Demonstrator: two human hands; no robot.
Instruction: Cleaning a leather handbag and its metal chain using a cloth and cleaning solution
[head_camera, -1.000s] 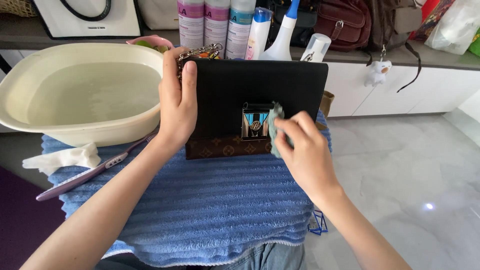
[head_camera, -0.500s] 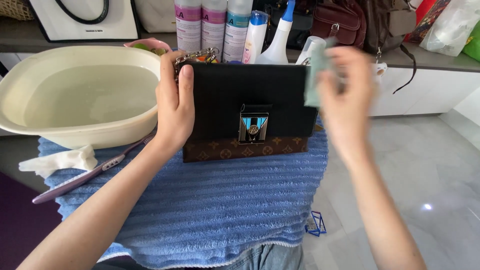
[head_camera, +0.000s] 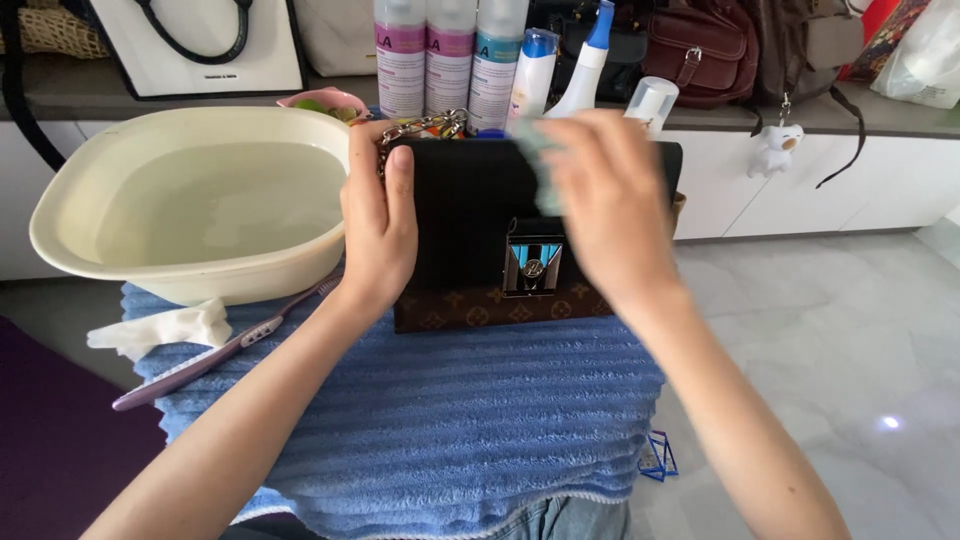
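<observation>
Left hand (head_camera: 378, 225) grip on black handbag (head_camera: 470, 215), brown patterned base, striped clasp (head_camera: 532, 266)

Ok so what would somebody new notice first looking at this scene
First, the black handbag with a metal clasp, standing on the blue ribbed towel at the centre. The left hand grips its left edge, while the right hand presses a pale cloth to its front. Next, the big cream basin of water at the left, with a purple toothbrush lying below it.
</observation>
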